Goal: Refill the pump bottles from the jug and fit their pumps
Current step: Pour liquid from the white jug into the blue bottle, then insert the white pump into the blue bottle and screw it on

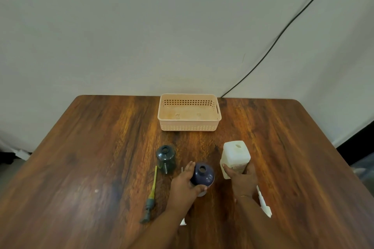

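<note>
A dark purple bottle (202, 175) with an open neck stands near the table's front middle; my left hand (185, 183) is wrapped around its left side. To its right stands a white jug (235, 156), gripped low down by my right hand (241, 180). A dark green see-through bottle (166, 158), also without a pump, stands to the left, apart from both hands. A green pump with a yellowish tube (152, 198) lies flat left of my left arm. A white pump (264, 204) lies right of my right wrist. Another white piece (183, 222) peeks out under my left forearm.
A peach plastic basket (189, 126) sits at the table's far edge by the wall. A black cable (283, 30) runs down the wall to the table's back edge. The wooden table (91, 147) stretches wide on both sides.
</note>
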